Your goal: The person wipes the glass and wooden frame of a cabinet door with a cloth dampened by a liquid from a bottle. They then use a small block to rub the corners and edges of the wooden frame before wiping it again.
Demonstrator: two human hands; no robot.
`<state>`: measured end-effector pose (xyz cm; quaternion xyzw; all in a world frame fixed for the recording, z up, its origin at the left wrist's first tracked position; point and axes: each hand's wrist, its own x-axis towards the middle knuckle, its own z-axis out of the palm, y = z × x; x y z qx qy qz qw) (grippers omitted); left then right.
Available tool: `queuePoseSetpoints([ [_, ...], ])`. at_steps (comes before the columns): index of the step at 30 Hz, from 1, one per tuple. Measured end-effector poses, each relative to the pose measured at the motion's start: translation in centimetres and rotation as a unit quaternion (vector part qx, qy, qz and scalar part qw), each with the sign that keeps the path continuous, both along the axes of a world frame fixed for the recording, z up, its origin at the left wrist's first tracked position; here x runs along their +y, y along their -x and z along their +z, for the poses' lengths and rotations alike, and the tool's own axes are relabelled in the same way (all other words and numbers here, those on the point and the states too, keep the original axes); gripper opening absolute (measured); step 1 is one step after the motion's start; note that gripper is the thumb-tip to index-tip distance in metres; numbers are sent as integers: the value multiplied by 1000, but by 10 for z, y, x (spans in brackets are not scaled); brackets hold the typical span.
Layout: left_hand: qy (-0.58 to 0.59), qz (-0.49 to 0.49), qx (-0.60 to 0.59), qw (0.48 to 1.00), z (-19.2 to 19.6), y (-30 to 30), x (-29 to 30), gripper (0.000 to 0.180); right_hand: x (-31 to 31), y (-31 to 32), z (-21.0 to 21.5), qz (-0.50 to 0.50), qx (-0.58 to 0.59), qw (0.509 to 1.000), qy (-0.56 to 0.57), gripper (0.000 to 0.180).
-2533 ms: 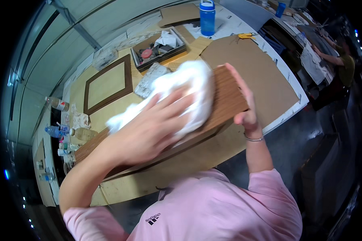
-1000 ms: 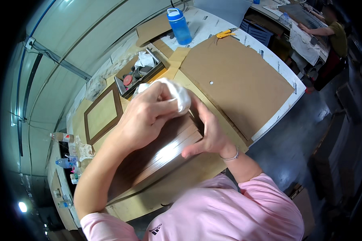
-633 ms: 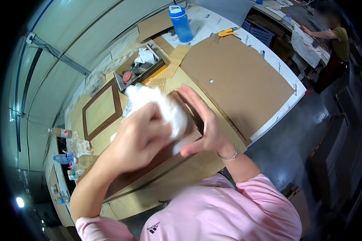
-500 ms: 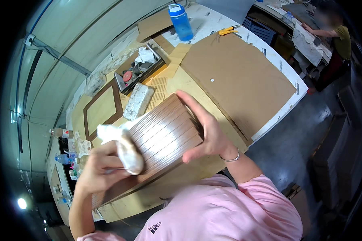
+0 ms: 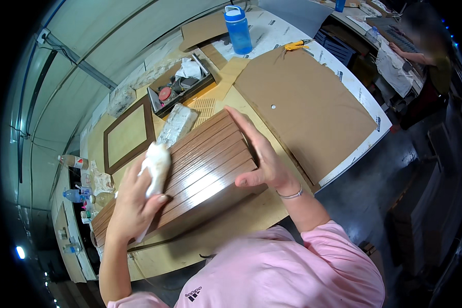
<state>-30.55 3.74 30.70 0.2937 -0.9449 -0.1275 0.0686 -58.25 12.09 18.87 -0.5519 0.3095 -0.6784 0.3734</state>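
Bench [image 5: 266, 33] carries grooved brown wood pc [image 5: 205, 164], set at an angle; prob. best worked w/ long, even strokes along grooves, R end braced. RH [image 5: 272, 164] spread wide, cupping that end. LH [image 5: 131, 205] grip narrow, closed on bunched white rag [image 5: 158, 164], against top, L of mid.

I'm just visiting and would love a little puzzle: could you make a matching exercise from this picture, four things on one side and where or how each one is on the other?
Things:
1. white cloth
2. right hand
3. tall blue bottle
4. dark brown frame

Places or states:
A. standing upright
B. lying flat, left of the open box
C. in the left hand
D. thumb and fingers spread at one end of the grooved wooden piece

Right pairs: 1-C, 2-D, 3-A, 4-B
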Motion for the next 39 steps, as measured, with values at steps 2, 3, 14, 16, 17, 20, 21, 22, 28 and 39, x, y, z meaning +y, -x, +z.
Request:
queuePoseSetpoints([
  [2,2,54,-17,998,4,-20,8,60,-4,-5,-2,9,6,1000,10,123],
  [3,1,69,-24,997,6,-24,11,60,-4,-8,-2,13,-11,1000,5,122],
  [14,-21,140,203,969,-26,-51,-27,41,-24,1,4,23,-81,996,-18,113],
  [16,27,180,338,923,-25,-112,-28,42,-28,2,4,16,-86,996,-12,113],
  [17,53,205,400,892,-24,-147,-22,42,-31,-2,3,4,-75,997,-10,113],
  [20,112,340,514,779,-3,-215,31,44,-39,-20,-4,-45,-15,999,-11,113],
  [21,133,336,580,731,-5,-223,48,44,-40,-22,-11,-75,19,997,-7,113],
  [22,164,373,584,702,-21,-269,61,43,-39,-24,-15,-72,-6,997,-15,110],
  [28,234,555,412,684,-150,-315,55,48,-7,59,-98,-60,-298,940,-156,77],
  [39,34,654,313,688,-267,-437,70,20,-21,133,-115,-173,-189,960,-111,86],
])
